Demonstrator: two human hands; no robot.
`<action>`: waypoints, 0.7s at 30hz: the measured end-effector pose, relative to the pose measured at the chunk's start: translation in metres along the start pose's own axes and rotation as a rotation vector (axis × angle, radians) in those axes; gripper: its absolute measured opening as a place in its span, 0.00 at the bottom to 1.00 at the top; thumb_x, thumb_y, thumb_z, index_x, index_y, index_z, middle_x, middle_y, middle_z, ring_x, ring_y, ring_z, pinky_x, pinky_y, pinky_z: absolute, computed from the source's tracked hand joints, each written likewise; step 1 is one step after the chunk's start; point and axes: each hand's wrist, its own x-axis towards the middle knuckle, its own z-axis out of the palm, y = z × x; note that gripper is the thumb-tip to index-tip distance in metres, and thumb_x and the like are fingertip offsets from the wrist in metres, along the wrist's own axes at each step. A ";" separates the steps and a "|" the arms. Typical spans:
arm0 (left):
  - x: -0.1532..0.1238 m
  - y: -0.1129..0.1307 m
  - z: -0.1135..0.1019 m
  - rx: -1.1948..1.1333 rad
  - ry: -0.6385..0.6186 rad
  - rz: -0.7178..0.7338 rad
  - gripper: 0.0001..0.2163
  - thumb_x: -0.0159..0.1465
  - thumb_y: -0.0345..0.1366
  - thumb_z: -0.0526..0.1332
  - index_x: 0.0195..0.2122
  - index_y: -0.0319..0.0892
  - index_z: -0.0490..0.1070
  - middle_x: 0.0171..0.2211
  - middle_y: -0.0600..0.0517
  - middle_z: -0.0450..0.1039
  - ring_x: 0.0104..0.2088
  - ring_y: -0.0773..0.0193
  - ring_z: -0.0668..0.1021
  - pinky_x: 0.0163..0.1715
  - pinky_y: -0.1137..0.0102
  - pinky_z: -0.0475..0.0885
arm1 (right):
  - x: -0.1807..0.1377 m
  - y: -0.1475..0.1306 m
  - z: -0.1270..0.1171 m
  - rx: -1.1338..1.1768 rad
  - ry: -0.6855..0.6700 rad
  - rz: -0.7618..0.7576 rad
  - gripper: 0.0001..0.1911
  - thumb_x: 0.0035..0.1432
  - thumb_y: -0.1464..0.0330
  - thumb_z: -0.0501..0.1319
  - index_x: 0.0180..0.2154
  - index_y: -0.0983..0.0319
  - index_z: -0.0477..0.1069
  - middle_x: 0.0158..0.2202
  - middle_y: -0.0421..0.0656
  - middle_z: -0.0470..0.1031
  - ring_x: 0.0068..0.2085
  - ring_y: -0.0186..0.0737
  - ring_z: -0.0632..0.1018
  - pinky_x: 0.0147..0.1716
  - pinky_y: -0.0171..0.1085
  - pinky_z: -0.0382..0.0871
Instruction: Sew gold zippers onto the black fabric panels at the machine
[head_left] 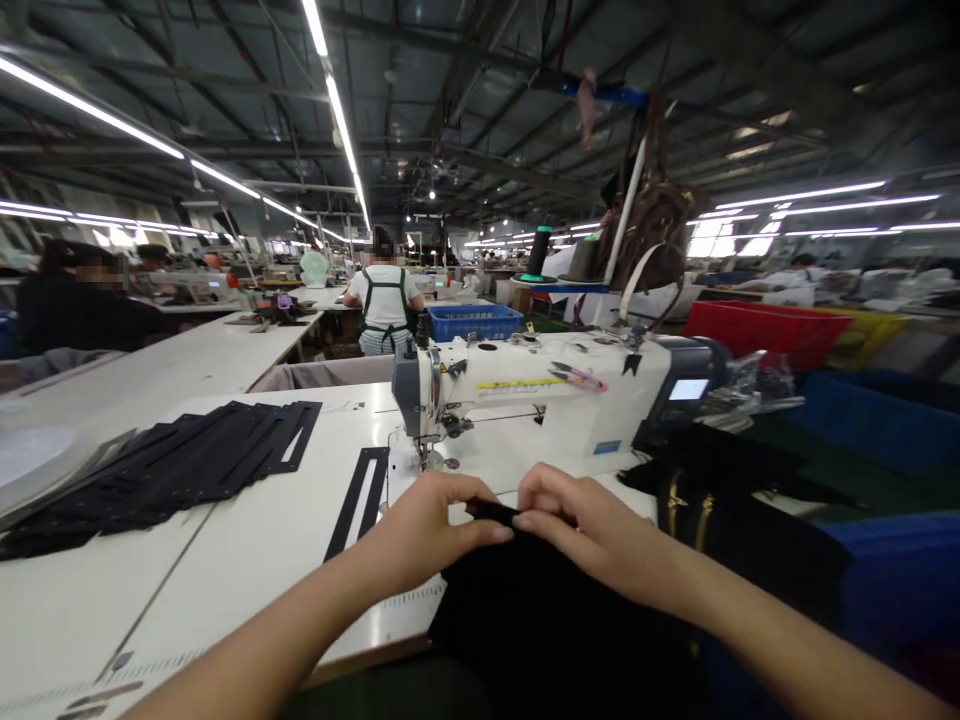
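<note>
A piece of black fabric (540, 610) lies in front of me over the near edge of the white sewing table (247, 540). My left hand (424, 530) and my right hand (581, 525) both pinch its top edge, fingers closed, thumbs almost meeting. Just behind the hands stands a white sewing machine (540, 400), its needle end at the left. A black frame-shaped strip (358, 500) lies flat on the table left of my left hand.
A fanned stack of black frame-shaped pieces (172, 465) covers the table's left side. Dark fabric with gold trim (712, 490) hangs at the right. Blue (474, 322) and red (765, 330) bins stand behind. A person in an apron (386, 300) works further back; another sits far left.
</note>
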 end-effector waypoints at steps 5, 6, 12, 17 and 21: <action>0.028 0.007 -0.002 0.064 0.029 0.057 0.06 0.58 0.33 0.58 0.29 0.39 0.74 0.28 0.54 0.76 0.32 0.62 0.76 0.35 0.72 0.68 | -0.014 0.026 -0.016 -0.026 -0.095 0.094 0.13 0.53 0.62 0.59 0.23 0.62 0.64 0.22 0.36 0.65 0.26 0.34 0.68 0.24 0.31 0.61; 0.033 0.008 -0.005 0.053 0.025 0.091 0.07 0.59 0.33 0.57 0.31 0.39 0.75 0.30 0.53 0.76 0.33 0.62 0.76 0.36 0.72 0.68 | -0.021 0.030 -0.024 -0.078 -0.040 0.067 0.13 0.55 0.62 0.58 0.23 0.62 0.66 0.25 0.38 0.68 0.29 0.35 0.70 0.27 0.32 0.64; 0.044 -0.004 -0.014 0.205 0.167 0.399 0.11 0.62 0.31 0.53 0.41 0.44 0.74 0.46 0.51 0.72 0.47 0.60 0.72 0.48 0.66 0.65 | -0.059 0.040 -0.028 -0.617 0.568 -0.181 0.18 0.60 0.69 0.51 0.51 0.56 0.65 0.43 0.47 0.71 0.43 0.44 0.73 0.41 0.40 0.68; 0.007 -0.063 -0.003 0.714 0.264 0.269 0.15 0.63 0.29 0.49 0.47 0.44 0.70 0.50 0.45 0.68 0.51 0.54 0.69 0.50 0.54 0.63 | -0.045 0.044 0.073 -0.806 0.452 -0.262 0.21 0.60 0.75 0.44 0.52 0.65 0.65 0.43 0.56 0.72 0.40 0.51 0.75 0.36 0.45 0.72; -0.028 -0.084 0.021 0.812 0.116 0.052 0.22 0.62 0.44 0.53 0.53 0.34 0.62 0.53 0.37 0.63 0.54 0.50 0.66 0.55 0.50 0.56 | -0.017 0.035 0.109 -0.595 0.240 -0.204 0.25 0.59 0.60 0.51 0.51 0.71 0.64 0.45 0.57 0.70 0.43 0.53 0.72 0.39 0.46 0.71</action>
